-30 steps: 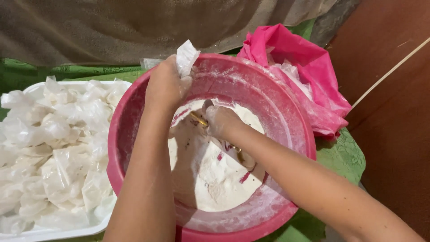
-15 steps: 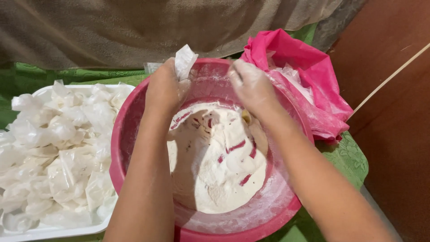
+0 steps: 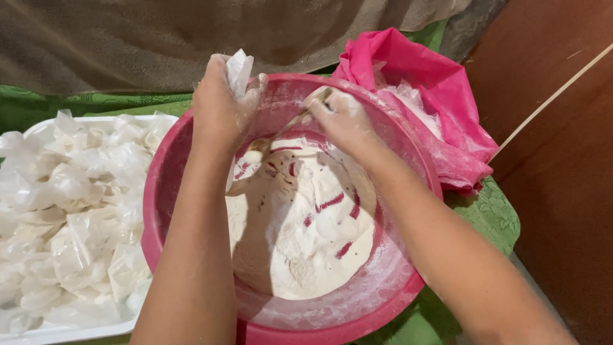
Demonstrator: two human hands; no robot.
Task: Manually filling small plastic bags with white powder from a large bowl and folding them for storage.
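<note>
Left hand [image 3: 220, 108] raised over the far-left rim of a large pink basin [image 3: 191, 166], fingers closed around a small clear plastic bag [image 3: 239, 69], its crumpled top poking up above the knuckles. Right hand [image 3: 341, 118] at the far side of the basin, dusted white, fingers pinched shut on the handle of a spoon [image 3: 287, 128], the spoon angled down and leftward with its bowl just below the left hand and the bag. White flour [image 3: 300, 236] heaped in the bottom of the basin, streaked here and there with the pink showing through, a thin film of powder clinging to the inner wall. Both forearms reaching in from the near edge, crossing above the flour without touching it. To the left, touching or just beside the basin, a white tray [image 3: 38, 332] piled with filled, tied clear bags [image 3: 70, 204]. Behind the basin on the right, a crumpled pink plastic bag [image 3: 440, 83] with clear plastic spilling from its mouth. Underneath, a green patterned cloth [image 3: 488, 217]; at far right, a brown wooden surface [image 3: 562, 172]; along the top, a grey-brown fabric [image 3: 159, 38].
</note>
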